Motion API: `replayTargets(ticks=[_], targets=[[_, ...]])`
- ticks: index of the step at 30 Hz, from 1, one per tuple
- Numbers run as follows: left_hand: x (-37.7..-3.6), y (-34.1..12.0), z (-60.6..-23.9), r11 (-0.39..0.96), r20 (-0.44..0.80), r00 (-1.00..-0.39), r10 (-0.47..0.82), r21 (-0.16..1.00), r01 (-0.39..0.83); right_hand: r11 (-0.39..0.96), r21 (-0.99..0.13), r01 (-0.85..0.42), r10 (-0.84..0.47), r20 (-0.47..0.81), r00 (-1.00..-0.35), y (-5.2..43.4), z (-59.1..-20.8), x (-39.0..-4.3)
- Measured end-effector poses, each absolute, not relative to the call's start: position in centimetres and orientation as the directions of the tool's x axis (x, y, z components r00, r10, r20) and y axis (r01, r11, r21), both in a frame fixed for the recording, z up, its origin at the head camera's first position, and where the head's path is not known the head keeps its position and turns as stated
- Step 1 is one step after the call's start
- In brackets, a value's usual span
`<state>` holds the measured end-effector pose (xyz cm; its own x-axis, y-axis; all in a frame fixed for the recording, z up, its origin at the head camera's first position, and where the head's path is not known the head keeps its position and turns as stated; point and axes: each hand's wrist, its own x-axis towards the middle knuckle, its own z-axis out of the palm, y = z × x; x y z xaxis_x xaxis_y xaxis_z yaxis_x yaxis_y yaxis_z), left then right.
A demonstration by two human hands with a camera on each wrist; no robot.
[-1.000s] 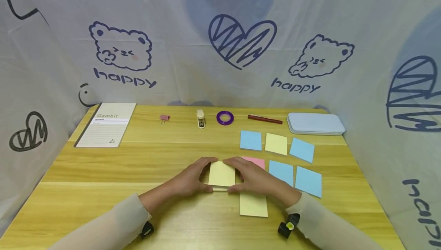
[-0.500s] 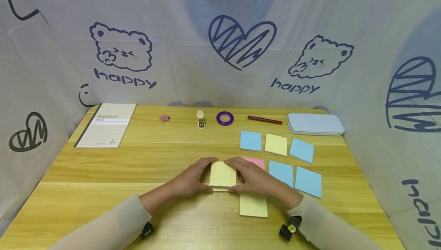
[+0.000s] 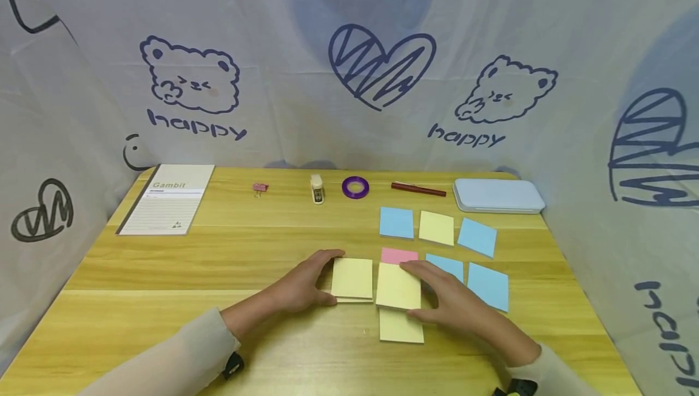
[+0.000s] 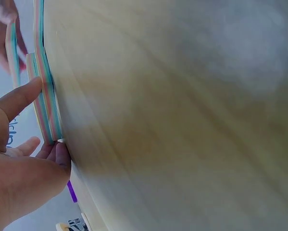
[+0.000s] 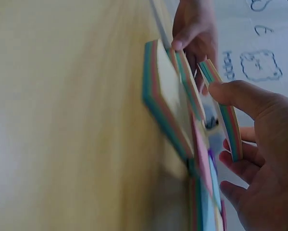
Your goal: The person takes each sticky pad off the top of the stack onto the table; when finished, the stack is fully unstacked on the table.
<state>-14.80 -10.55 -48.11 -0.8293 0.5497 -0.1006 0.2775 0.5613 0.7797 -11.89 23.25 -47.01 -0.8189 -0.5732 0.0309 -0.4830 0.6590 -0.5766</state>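
Observation:
My left hand [image 3: 300, 285] holds a small stack of yellow-topped sticky note pads [image 3: 352, 279] by its near and far edges, near the middle of the table. The left wrist view shows the layered pink, teal and cream sides of two stacked pads [image 4: 45, 103] between thumb and fingers. To the right, my right hand [image 3: 453, 299] pinches another yellow-topped sticky note pad [image 3: 398, 287], raised and overlapping a pink pad [image 3: 398, 255] and a yellow pad [image 3: 401, 326] in the head view. Its striped edge [image 5: 229, 120] shows in the right wrist view.
Several blue and yellow pads [image 3: 437, 228] lie right of centre. Along the back are a Gambit notebook [image 3: 166, 199], a pink binder clip [image 3: 260, 188], a small white item [image 3: 317, 190], purple tape [image 3: 355, 187], a dark red pen [image 3: 418, 189] and a light blue case [image 3: 499, 196].
My right hand has moved right from the stack, taking a yellow-topped sticky note pad with it. The left hand stays at the stack, whose top now sits lower.

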Motion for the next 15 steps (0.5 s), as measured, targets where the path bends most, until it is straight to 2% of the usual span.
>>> replayTargets(ticks=[6, 15], targets=[[-14.8, -10.6, -48.1, 0.565, -0.107, -0.831, 0.545, 0.779, 0.270, 0.713, -0.541, -0.446, -0.505, 0.045, -0.862, 27.3, -47.9, -9.4], [-14.6, -10.5, -48.0, 0.572, -0.123, -0.837, 0.534, 0.781, 0.250, 0.739, -0.529, -0.417, -0.479, 0.022, -0.877, 30.5, -48.7, -7.2]])
